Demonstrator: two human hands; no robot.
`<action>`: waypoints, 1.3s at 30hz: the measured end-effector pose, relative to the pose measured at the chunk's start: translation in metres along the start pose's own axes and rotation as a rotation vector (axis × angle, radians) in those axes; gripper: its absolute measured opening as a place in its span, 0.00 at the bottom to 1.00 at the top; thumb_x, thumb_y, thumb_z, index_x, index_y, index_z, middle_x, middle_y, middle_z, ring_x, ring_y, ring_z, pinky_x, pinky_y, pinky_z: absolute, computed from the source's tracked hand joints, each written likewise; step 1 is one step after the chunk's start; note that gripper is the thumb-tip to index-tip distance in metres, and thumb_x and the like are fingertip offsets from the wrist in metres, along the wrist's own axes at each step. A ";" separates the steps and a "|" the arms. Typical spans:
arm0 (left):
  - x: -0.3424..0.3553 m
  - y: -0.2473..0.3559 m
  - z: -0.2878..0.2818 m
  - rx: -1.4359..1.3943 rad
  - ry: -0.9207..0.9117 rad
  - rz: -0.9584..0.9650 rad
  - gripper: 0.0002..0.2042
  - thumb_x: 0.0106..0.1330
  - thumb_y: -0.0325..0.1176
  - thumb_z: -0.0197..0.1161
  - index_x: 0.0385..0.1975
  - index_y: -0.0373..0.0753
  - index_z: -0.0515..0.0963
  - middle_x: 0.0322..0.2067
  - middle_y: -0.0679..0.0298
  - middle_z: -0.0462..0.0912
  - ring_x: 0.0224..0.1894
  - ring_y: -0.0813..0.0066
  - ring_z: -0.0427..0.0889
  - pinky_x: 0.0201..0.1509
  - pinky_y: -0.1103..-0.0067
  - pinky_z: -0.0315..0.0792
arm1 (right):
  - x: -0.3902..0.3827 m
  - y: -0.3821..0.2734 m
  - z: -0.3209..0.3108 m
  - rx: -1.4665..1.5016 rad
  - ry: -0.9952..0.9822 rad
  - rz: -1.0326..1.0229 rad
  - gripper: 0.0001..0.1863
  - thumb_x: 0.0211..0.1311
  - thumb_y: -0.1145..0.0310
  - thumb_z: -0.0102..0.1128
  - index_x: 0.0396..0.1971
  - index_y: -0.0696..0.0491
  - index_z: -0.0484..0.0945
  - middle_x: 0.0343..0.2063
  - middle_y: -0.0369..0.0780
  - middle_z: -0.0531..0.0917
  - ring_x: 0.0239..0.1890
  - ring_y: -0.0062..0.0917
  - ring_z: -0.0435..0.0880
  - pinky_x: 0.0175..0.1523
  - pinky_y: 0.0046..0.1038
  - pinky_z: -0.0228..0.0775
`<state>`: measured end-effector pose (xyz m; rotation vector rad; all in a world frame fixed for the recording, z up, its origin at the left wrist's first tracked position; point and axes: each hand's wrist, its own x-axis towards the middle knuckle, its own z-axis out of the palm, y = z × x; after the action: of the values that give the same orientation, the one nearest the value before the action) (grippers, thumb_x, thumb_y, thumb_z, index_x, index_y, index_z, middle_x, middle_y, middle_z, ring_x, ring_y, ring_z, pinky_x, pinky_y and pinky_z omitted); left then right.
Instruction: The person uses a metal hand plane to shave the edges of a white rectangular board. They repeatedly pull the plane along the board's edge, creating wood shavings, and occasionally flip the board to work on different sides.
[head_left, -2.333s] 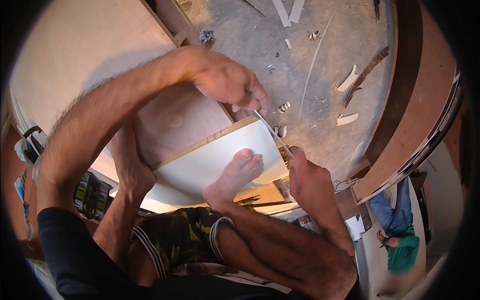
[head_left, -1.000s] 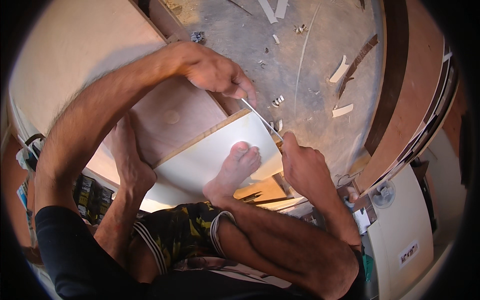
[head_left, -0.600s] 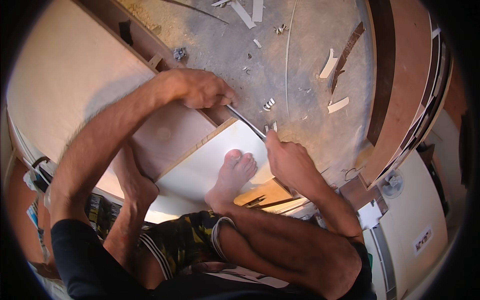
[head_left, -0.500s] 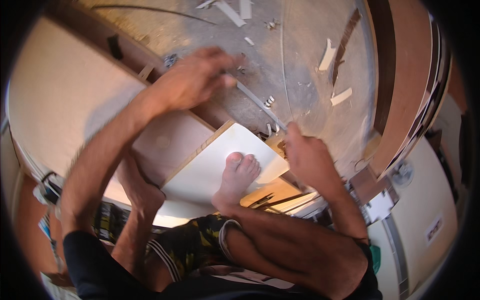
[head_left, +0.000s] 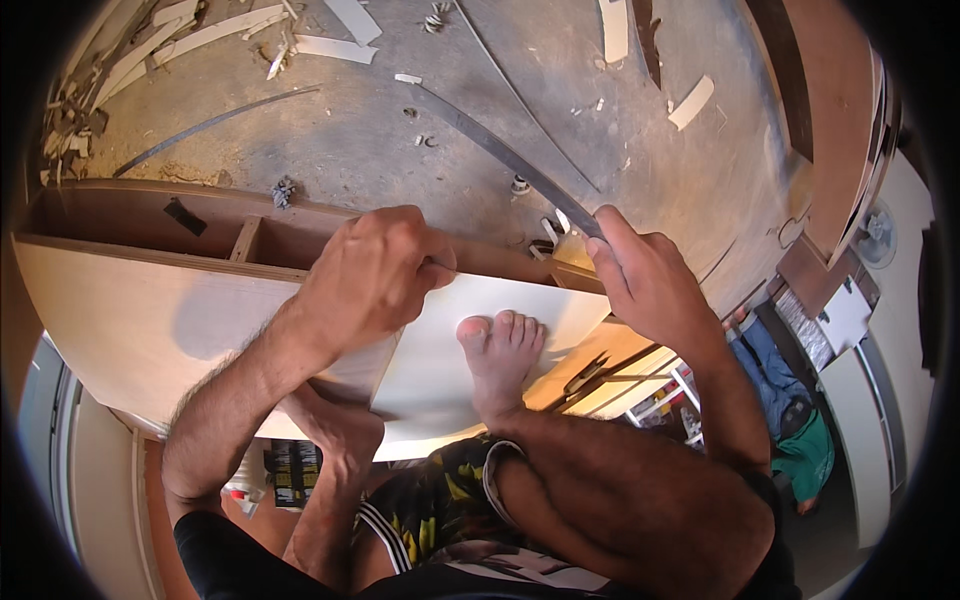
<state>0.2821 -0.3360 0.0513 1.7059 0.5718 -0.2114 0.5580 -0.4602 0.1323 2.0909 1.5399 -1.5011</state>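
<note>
My right hand (head_left: 650, 275) is closed on the near end of a long, thin grey strip (head_left: 500, 150). The strip bows slightly and reaches away to the left above the floor. Over the near edge of a wooden cabinet frame, my left hand (head_left: 375, 265) is closed, apart from the strip. Something small and pale seems to show by its thumb, but I cannot make it out. My bare foot (head_left: 505, 355) rests on a white panel (head_left: 425, 350) lying on the frame, and my other foot (head_left: 335, 425) is beside the panel's left edge.
The open wooden cabinet frame (head_left: 150, 275) lies across the left and middle. White and dark offcuts (head_left: 100, 95) are piled at the far left, with more strips scattered on the concrete floor (head_left: 350, 140). Large brown curved panels (head_left: 835, 120) stand at right, near green cloth (head_left: 805, 450).
My left hand has come nearer and closed from a looser, blurred pose by the strip. My right hand still holds the strip. The whole view has turned, showing more of the left side.
</note>
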 end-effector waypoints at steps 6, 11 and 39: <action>0.013 0.003 0.008 0.191 0.022 0.052 0.05 0.59 0.29 0.73 0.26 0.36 0.84 0.26 0.55 0.80 0.33 0.55 0.84 0.41 0.62 0.77 | 0.001 -0.003 0.005 0.036 0.031 -0.016 0.08 0.77 0.70 0.54 0.46 0.58 0.67 0.20 0.55 0.79 0.27 0.58 0.81 0.32 0.53 0.69; 0.014 0.006 0.005 0.338 -0.022 0.036 0.04 0.62 0.28 0.70 0.25 0.39 0.84 0.26 0.55 0.81 0.31 0.56 0.84 0.39 0.63 0.78 | 0.005 -0.005 0.003 0.074 0.053 0.004 0.08 0.78 0.69 0.54 0.45 0.56 0.67 0.20 0.55 0.79 0.28 0.60 0.80 0.32 0.54 0.67; -0.014 -0.055 -0.033 -0.182 -0.312 -0.045 0.22 0.81 0.51 0.53 0.56 0.39 0.84 0.46 0.47 0.88 0.51 0.43 0.87 0.55 0.56 0.80 | -0.002 -0.060 0.002 -0.304 -0.343 -0.236 0.08 0.68 0.74 0.56 0.43 0.57 0.68 0.14 0.46 0.80 0.19 0.42 0.86 0.26 0.41 0.76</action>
<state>0.2380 -0.3017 0.0168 1.4488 0.3849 -0.4359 0.5097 -0.4348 0.1570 1.4448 1.7860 -1.4848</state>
